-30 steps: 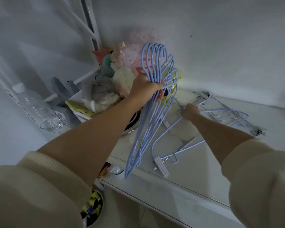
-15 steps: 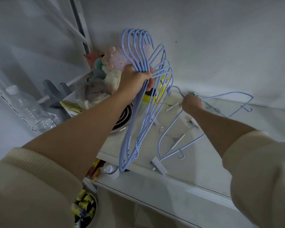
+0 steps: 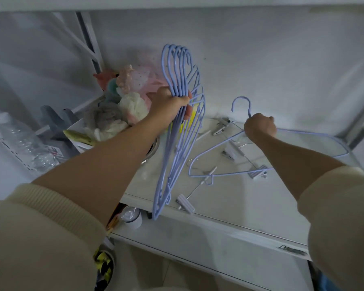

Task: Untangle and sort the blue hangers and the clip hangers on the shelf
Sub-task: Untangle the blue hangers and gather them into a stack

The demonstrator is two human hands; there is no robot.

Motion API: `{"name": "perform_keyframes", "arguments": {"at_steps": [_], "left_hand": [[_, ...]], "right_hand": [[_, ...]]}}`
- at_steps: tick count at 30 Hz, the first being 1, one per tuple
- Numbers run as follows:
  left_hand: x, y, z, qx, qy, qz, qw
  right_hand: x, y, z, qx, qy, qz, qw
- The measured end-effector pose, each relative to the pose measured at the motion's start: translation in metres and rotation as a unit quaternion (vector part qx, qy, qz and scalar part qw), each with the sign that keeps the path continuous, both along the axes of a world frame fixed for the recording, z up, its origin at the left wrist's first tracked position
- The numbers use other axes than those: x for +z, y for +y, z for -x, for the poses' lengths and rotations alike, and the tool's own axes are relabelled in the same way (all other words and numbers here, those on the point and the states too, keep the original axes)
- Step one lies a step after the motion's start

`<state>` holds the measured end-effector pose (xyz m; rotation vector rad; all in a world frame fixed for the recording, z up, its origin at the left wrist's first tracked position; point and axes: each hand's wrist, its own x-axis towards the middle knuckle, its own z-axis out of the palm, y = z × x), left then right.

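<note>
My left hand (image 3: 171, 106) grips a bunch of several blue hangers (image 3: 178, 143) by their necks, hooks pointing up, bodies hanging down past the shelf's front edge. My right hand (image 3: 260, 127) is closed around the neck of a single blue hanger (image 3: 210, 151), its hook standing above my fist and its body lifted just over the white shelf (image 3: 229, 198). Under and around it lie metal clip hangers (image 3: 232, 152) with grey clips, one clip (image 3: 185, 203) near the front edge and another (image 3: 257, 174) beside my right forearm.
A heap of soft toys and cloth (image 3: 124, 103) fills a box at the shelf's left, with a round metal item (image 3: 152, 147) beside it. A plastic bottle (image 3: 23, 141) stands far left. The white wall (image 3: 261, 66) closes the back; a lower shelf holds a small jar (image 3: 132, 217).
My right hand has pulled the single blue hanger free and turned it, so its hook now stands up above my fist. My left hand holds the bunch steady, slightly raised.
</note>
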<state>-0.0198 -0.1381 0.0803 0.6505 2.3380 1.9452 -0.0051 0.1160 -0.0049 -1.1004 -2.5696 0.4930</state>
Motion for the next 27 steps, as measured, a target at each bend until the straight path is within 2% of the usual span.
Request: {"name": "perform_keyframes", "arguments": {"at_steps": [4,7,11,19,27], "left_hand": [[0.001,0.019,-0.004,0.024,0.012,0.023,0.999],[0.001,0.029,-0.009,0.038,0.023,0.059,0.997],[0.004,0.040,-0.014,0.058,0.021,0.071,0.996],[0.009,0.064,-0.024,0.117,0.040,0.094,0.988],[0.010,0.081,-0.040,0.170,0.068,0.096,0.978]], "right_hand": [[0.013,0.010,-0.011,0.015,0.027,-0.088,0.996],[0.023,0.015,-0.020,0.043,0.066,-0.109,0.991],[0.040,0.020,-0.034,0.057,0.111,-0.054,0.991],[0.070,0.032,-0.066,0.055,0.109,-0.047,0.991],[0.079,0.036,-0.094,0.114,0.201,0.104,0.968]]}}
